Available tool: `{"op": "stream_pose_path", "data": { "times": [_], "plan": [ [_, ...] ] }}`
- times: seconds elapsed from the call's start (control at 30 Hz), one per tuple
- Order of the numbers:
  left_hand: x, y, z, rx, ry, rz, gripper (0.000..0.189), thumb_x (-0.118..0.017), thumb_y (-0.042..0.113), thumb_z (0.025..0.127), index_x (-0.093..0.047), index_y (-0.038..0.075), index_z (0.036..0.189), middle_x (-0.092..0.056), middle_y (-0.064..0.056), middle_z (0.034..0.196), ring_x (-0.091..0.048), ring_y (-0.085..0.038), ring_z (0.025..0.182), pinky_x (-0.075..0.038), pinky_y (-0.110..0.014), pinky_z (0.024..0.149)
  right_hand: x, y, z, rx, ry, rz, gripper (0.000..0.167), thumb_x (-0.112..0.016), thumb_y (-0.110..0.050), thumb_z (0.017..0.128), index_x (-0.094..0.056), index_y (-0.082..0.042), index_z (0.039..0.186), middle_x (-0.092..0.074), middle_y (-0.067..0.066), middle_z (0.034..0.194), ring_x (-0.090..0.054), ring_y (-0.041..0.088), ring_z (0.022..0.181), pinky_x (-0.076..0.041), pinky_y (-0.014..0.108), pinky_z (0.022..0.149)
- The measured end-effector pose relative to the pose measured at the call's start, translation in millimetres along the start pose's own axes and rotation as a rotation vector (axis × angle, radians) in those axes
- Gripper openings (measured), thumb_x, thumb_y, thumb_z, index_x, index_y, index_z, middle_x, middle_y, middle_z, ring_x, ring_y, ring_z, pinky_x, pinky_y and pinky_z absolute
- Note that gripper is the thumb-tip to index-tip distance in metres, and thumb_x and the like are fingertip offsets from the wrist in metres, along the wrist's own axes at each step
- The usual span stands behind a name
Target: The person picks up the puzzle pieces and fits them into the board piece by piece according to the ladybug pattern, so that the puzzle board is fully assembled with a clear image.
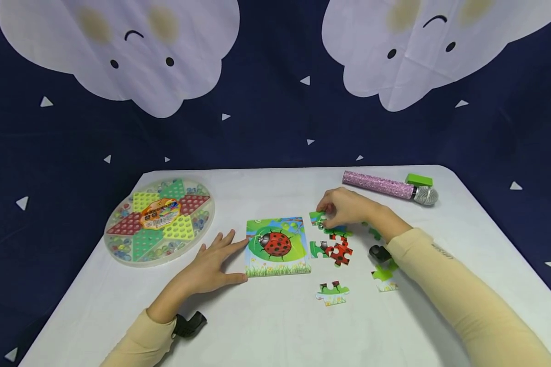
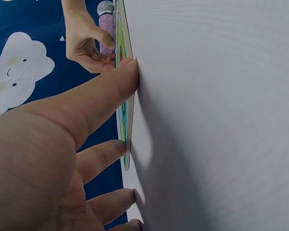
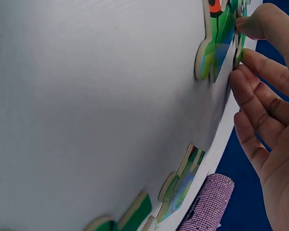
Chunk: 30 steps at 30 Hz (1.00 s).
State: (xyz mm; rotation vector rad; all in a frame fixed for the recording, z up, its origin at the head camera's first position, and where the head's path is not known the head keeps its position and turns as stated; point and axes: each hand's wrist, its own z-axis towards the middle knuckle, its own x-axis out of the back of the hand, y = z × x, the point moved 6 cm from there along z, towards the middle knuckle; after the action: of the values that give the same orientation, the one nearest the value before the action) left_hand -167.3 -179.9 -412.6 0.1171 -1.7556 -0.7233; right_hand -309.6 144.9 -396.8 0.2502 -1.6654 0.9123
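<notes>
A square ladybug picture board [image 1: 280,267] lies flat on the table. My left hand [image 1: 208,267] is spread at its left side, thumb and index fingertip touching its edge. To the right of the board, my right hand [image 1: 349,206] pinches a green-and-blue jigsaw piece [image 1: 317,218] between thumb and fingers, low over the table. Just below it lie a red ladybug-body piece [image 1: 341,253] and a green piece with a dark head [image 1: 318,250]. Another piece with grass and flowers [image 1: 333,294] sits nearer the front. The right hand partly covers a blue-green piece.
More jigsaw pieces [image 1: 383,279] lie under and beside the right forearm. A round marble board game [image 1: 160,221] is at the left. At the back right are a pink glittery microphone [image 1: 378,184] and a green block [image 1: 419,180]. A dark cloud-print cloth [image 1: 275,127] hangs behind the table.
</notes>
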Motion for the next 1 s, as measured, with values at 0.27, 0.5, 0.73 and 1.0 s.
{"op": "stream_pose_path", "data": {
  "times": [0.27,0.5,0.73,1.0],
  "plan": [
    [-0.9,-4.5,0.1,-0.001,0.002,-0.005,0.087,-0.084,0.047,0.091,-0.045,0.023,0.165,-0.023,-0.026,0.176,-0.013,-0.058,0.162,-0.009,-0.088,0.119,1,0,0.7,-0.008,0.044,0.072,0.038,-0.088,-0.021,0.079,-0.081,-0.005,0.113,-0.078,0.005,0.106,-0.070,0.013,0.091,-0.061,0.034,0.086],
    [-0.5,-3.5,0.5,-0.002,-0.003,-0.003,0.088,-0.084,0.048,0.091,-0.044,0.024,0.166,-0.023,-0.026,0.176,-0.013,-0.059,0.162,-0.009,-0.088,0.119,1,-14,6.2,0.051,0.068,0.115,0.033,-0.086,-0.020,0.083,-0.082,-0.008,0.113,-0.080,0.004,0.109,-0.069,0.013,0.090,-0.060,0.033,0.082],
    [-0.5,-3.6,0.9,-0.002,0.001,0.010,0.088,-0.083,0.049,0.091,-0.044,0.024,0.166,-0.023,-0.026,0.176,-0.014,-0.059,0.162,-0.010,-0.089,0.118,-8,-39,17.2,0.118,0.054,0.110,0.032,-0.085,-0.026,0.084,-0.084,-0.011,0.112,-0.080,0.001,0.109,-0.068,0.013,0.091,-0.058,0.032,0.081],
    [-0.8,-2.1,0.2,0.003,0.003,-0.001,0.088,-0.085,0.047,0.091,-0.045,0.023,0.165,-0.024,-0.026,0.176,-0.015,-0.059,0.162,-0.009,-0.088,0.119,-21,-69,31.0,0.192,0.036,0.076,0.032,-0.085,-0.026,0.085,-0.085,-0.009,0.112,-0.078,0.001,0.101,-0.063,0.012,0.084,-0.054,0.027,0.077]
  ]
}}
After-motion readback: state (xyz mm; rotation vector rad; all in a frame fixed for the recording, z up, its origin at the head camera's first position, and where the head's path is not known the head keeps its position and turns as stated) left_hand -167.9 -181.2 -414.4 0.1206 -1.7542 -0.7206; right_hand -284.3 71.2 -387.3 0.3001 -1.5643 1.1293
